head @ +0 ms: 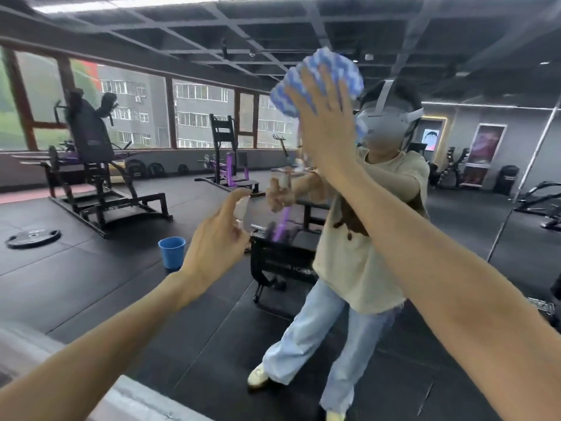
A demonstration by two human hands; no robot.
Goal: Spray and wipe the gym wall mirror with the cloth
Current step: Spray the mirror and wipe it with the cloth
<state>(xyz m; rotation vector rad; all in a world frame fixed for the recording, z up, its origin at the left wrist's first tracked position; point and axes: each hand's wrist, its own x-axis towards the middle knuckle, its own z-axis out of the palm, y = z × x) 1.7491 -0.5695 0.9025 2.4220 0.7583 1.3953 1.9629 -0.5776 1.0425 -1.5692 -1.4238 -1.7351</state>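
Note:
The gym wall mirror (127,268) fills the view in front of me and shows the room and a person's reflection. My right hand (326,126) is raised high with straight, spread fingers, pressing a blue-and-white zigzag cloth (318,77) flat against the glass. Lower and to the left, my left hand (218,235) grips a small clear spray bottle (243,208), index finger curled over its top, nozzle toward the mirror. Most of the bottle is hidden behind my fingers.
Everything else is reflection: a blue bucket (171,252) on the black floor, a weight plate (33,237) at the left, black and purple gym machines (91,165), and a bench (282,262) behind the person. A pale ledge (27,344) runs along the mirror's lower left.

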